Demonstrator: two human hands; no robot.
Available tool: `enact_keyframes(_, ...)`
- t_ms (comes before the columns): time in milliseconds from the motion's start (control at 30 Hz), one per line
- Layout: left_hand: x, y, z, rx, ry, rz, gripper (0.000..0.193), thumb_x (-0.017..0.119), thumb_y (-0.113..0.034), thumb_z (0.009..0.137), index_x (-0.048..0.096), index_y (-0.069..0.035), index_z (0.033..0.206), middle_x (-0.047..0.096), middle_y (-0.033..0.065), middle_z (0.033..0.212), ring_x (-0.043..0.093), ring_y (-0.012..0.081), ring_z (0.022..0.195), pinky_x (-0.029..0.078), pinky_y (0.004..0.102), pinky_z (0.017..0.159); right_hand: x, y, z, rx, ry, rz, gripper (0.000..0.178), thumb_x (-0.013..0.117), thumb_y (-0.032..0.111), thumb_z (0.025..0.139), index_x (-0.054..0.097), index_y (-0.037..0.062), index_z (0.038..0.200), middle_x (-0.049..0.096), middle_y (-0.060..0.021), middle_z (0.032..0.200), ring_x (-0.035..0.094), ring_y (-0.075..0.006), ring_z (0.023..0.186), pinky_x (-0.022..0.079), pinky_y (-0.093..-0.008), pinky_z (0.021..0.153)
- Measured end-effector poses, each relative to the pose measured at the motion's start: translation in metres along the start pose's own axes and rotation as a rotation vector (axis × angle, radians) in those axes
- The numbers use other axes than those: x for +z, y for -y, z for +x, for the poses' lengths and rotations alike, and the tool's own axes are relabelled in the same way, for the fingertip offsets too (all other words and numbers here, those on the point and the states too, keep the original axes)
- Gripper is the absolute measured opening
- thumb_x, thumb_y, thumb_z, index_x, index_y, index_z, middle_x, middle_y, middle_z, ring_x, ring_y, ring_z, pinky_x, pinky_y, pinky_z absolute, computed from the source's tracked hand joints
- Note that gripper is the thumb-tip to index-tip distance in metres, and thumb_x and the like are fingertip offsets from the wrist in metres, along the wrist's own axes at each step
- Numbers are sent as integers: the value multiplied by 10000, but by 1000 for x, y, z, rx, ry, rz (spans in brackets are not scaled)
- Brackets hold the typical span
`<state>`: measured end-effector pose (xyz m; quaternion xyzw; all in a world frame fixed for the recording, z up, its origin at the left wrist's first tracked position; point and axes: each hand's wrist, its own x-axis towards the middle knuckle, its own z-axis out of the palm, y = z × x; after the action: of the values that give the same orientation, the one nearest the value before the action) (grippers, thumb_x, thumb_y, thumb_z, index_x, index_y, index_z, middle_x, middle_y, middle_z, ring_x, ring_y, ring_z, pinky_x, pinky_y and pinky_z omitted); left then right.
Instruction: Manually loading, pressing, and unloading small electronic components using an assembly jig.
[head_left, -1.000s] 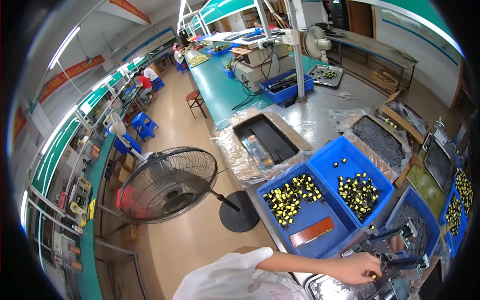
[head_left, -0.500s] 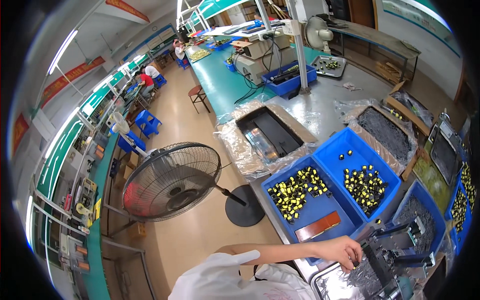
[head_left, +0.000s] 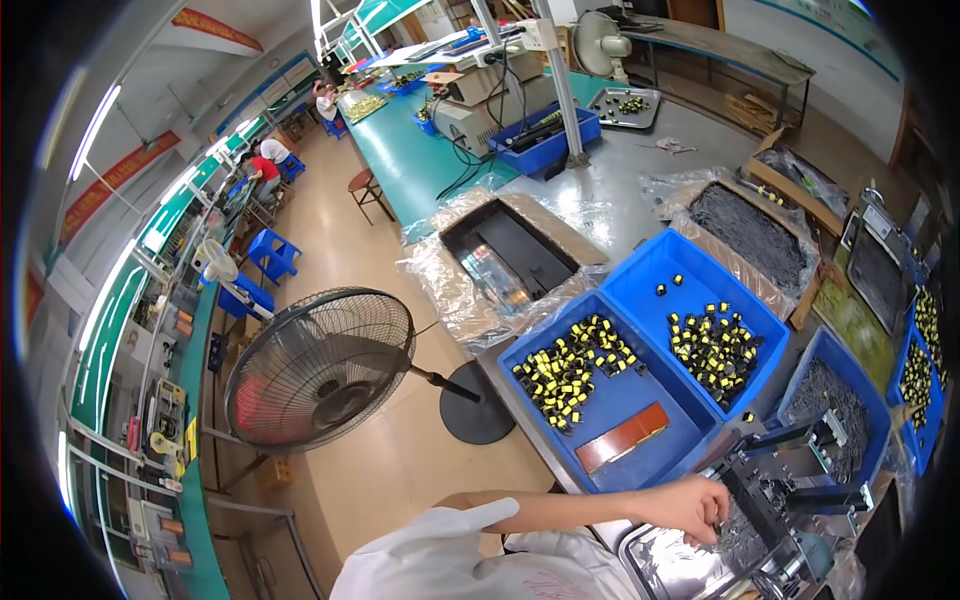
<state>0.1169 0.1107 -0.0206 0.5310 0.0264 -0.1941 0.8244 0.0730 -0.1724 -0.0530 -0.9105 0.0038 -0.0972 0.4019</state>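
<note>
My left hand [head_left: 688, 508] reaches in from the lower left, its fingers curled and pinched together beside a black and metal bench fixture [head_left: 755, 518]. Whatever sits between the fingertips is too small and hidden to name. Under the hand lies a shiny metal tray [head_left: 628, 553] with thin grey pieces at its fixture end. My right hand is out of view. Just beyond the forearm stands a blue bin [head_left: 655, 385] with small black-and-yellow parts [head_left: 568, 372] and a reddish-brown block [head_left: 622, 437]. A second blue bin [head_left: 640, 262] beside it holds more such parts.
A blue bin of dark thin pieces [head_left: 830, 400] stands behind the fixture. Farther off are a plastic-lined carton with a black tray [head_left: 515, 250] and another filled with dark pieces [head_left: 745, 235]. A large floor fan [head_left: 320, 370] stands left; several people sit far off.
The whole view has shifted, so bins and cartons appear farther left and higher. My left hand stays by the fixture, and the dark bit seen earlier at its fingertips is now harder to see.
</note>
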Motion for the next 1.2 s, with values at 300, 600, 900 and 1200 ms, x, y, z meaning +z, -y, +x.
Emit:
enact_keyframes(300,-103,-45,14,298,-447,837,275,783,-58,742,693,21,988,683,118,835,691,182,700,553,324,642,-5,10,-1,34,68,39,773,546,340,1017,160,-46,1565,273,-361,1513,381,-446,1341,331,-496,1113)
enact_keyframes(600,-140,-85,26,656,-692,754,413,774,-35,779,647,-15,1172,649,174,1100,706,280,921,589,358,834,-5,11,-1,120,112,29,844,618,342,985,140,-22,1576,309,-349,1484,438,-430,1288,397,-491,1061)
enact_keyframes(900,-186,-38,-57,13,-746,1556,318,700,-153,837,636,-13,1115,639,193,1135,640,360,1051,535,466,844,-1,10,0,92,63,134,873,637,384,973,151,-16,1577,320,-343,1478,451,-421,1272,408,-484,1054)
enact_keyframes(1200,-206,-14,-65,39,-793,1878,517,665,-39,774,554,-10,1278,543,206,1264,598,322,1139,507,407,877,-3,5,1,106,79,57,804,617,180,951,149,-21,1573,375,-358,1423,512,-412,1183,460,-476,991)
